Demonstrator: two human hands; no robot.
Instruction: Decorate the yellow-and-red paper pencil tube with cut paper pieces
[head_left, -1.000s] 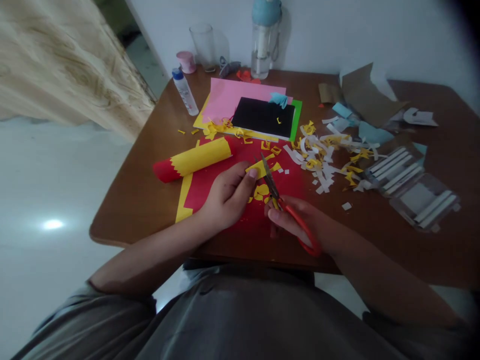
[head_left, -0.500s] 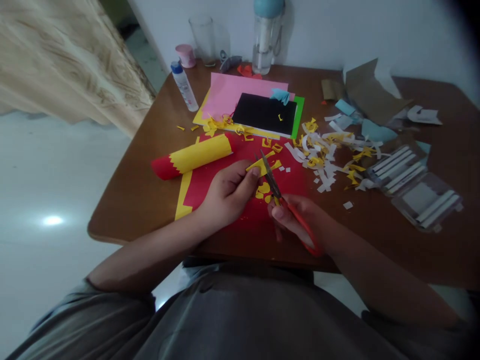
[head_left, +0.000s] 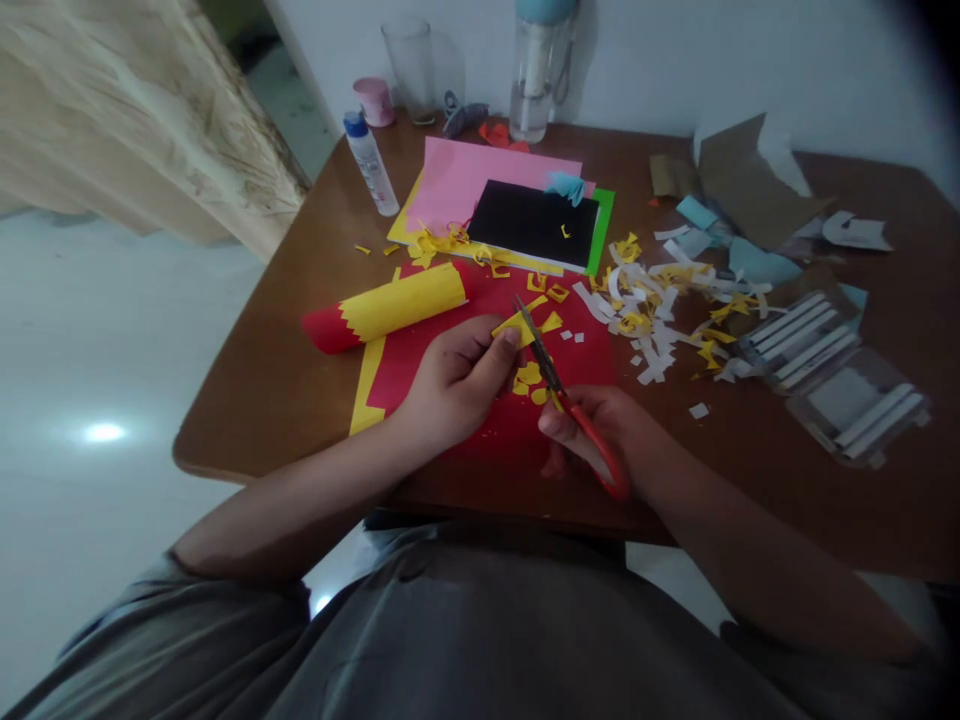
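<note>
My left hand [head_left: 457, 385] was pinching a yellow paper scrap [head_left: 517, 330] between thumb and bent fingers, the scrap sticking out just past the thumb. My right hand [head_left: 607, 430] was closed around the red-handled scissors [head_left: 579, 425], blades pointing up and left with their edge right at the scrap; couldn't tell how far open the blades were. Under both hands lay a red paper sheet [head_left: 577, 365], with yellow cutouts [head_left: 529, 375] just below my left thumb. Left of my left hand sat a red-and-yellow paper roll [head_left: 390, 305]. Ahead of my hands, a black card [head_left: 532, 225] lay on pink paper [head_left: 480, 175], with a glue bottle [head_left: 367, 165] further left. Right of my right hand were white and yellow paper scraps [head_left: 649, 320], then a clear plastic case [head_left: 832, 380] of white sticks, all on a wooden table [head_left: 247, 430].
</note>
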